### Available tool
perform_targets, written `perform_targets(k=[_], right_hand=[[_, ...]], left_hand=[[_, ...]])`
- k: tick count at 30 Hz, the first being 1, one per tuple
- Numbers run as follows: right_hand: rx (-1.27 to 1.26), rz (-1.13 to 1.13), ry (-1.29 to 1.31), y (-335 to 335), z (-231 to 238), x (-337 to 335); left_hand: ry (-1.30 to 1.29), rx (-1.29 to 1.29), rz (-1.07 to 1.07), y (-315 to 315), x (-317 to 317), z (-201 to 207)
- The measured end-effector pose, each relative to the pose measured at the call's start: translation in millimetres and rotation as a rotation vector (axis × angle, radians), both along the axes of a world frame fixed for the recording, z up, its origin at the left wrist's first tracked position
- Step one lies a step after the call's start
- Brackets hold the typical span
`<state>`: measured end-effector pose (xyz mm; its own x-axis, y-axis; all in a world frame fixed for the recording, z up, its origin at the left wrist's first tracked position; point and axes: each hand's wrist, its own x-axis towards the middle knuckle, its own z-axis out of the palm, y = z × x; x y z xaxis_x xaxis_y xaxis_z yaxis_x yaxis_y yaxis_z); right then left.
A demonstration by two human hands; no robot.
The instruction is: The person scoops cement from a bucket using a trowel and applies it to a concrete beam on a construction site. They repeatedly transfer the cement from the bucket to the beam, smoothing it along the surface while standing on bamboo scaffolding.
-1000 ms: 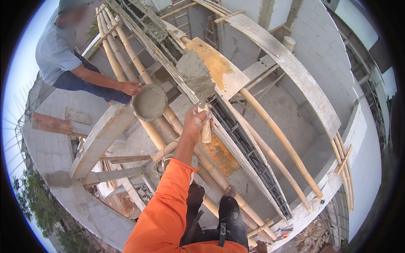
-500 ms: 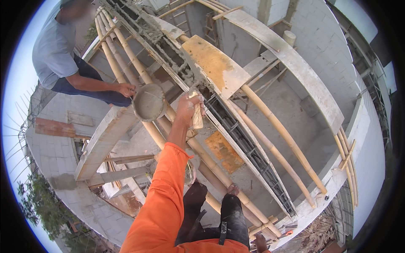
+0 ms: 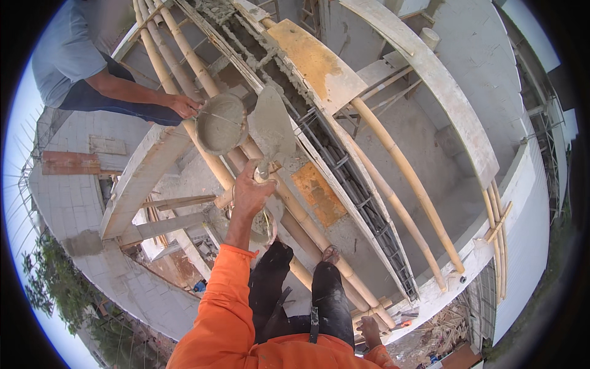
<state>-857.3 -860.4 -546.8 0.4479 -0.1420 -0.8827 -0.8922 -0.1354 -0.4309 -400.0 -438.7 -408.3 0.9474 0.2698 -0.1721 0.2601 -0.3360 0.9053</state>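
Note:
My left hand (image 3: 253, 187) is closed around the handle of a trowel (image 3: 273, 126). The trowel's broad blade is smeared with grey mortar and points away from me, over the near edge of a long formwork trough (image 3: 344, 166). Steel bars lie in the trough, with wet mortar at its far end. Just left of the blade, a co-worker's hand (image 3: 184, 106) grips the rim of a round bucket (image 3: 221, 123) of grey mortar. My right hand (image 3: 370, 332) is low at the right, by the bamboo ends; its fingers are too small to read.
Bamboo poles (image 3: 313, 246) run beneath my legs and beside the trough. A stained board (image 3: 316, 64) lies across its far side. Another bucket (image 3: 265, 226) is partly hidden behind my left forearm. Below are deep rooms with block walls (image 3: 476, 86).
My left hand has drawn back from the trough toward me and the left, bringing the trowel blade into plain sight. More of my right hand shows. The view has shifted slightly.

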Motion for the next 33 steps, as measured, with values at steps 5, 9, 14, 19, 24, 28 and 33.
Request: perform_targets(k=[5, 9, 14, 19, 24, 28, 33], right_hand=[[-0.058, 0.422, -0.309, 54, -46, 87], [0.025, 0.726, -0.523, 160, -66, 201], [0.088, 0.852, -0.535, 319, -116, 323], [-0.028, 1.045, -0.653, 416, -178, 371], [0.037, 1.041, -0.679, 430, -209, 377], [0.103, 0.952, -0.342, 431, -231, 380], [0.082, 0.892, -0.458, 422, -256, 380]], left_hand=[[0.536, 0.534, 0.119, 95, -151, -37], [1.041, 0.867, -0.014, 158, -250, -103], [1.205, 0.928, -0.242, 205, -272, -208], [1.183, 0.892, -0.220, 231, -242, -333], [1.234, 0.804, -0.344, 213, -222, -400], [1.240, 0.667, -0.173, 214, -229, -422], [1.198, 0.538, -0.144, 210, -242, -428]])
